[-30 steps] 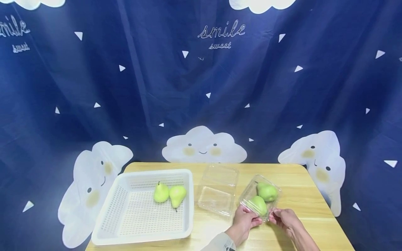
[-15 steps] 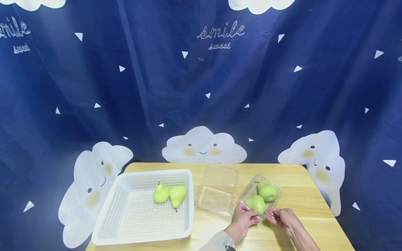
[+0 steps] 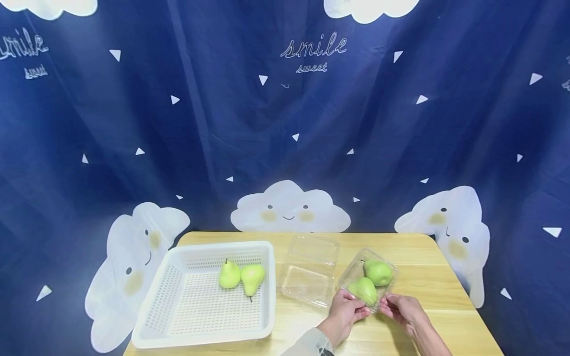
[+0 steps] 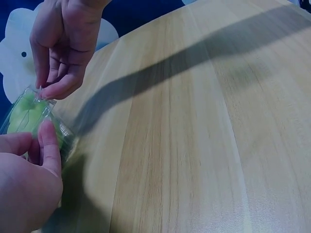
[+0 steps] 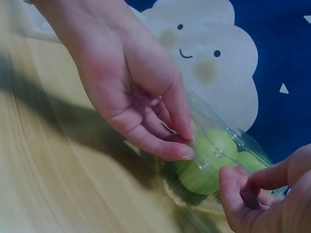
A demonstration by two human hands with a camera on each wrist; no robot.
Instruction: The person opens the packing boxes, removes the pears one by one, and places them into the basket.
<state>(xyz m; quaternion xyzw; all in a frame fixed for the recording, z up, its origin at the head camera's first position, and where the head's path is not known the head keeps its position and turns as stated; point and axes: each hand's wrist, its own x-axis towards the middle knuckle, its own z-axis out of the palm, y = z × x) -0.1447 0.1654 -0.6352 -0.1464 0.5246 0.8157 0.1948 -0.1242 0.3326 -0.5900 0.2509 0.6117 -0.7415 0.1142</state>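
Two green pears (image 3: 378, 273) lie inside a clear plastic clamshell box (image 3: 353, 273) at the right of the table, under its lowered lid. My left hand (image 3: 344, 312) pinches the near left part of the box's edge between thumb and fingers. At the near right corner, my right hand (image 3: 404, 312) pinches the same edge. Both wrist views show the fingertips of the two hands close together on the clear rim, with the pears (image 5: 214, 145) visible through the plastic. Whether the rim is fully fastened cannot be made out.
A second clear clamshell box (image 3: 307, 282) lies unfolded left of my hands. Farther left stands a white perforated basket (image 3: 153, 316) holding two more pears (image 3: 252, 278). The wooden table (image 3: 445, 296) ends before a dark blue cloud-print curtain (image 3: 285, 123).
Both hands have shifted slightly left along the box's near edge, still pinching it. The near pear shows a little farther left. The basket and the unfolded box have stayed put.
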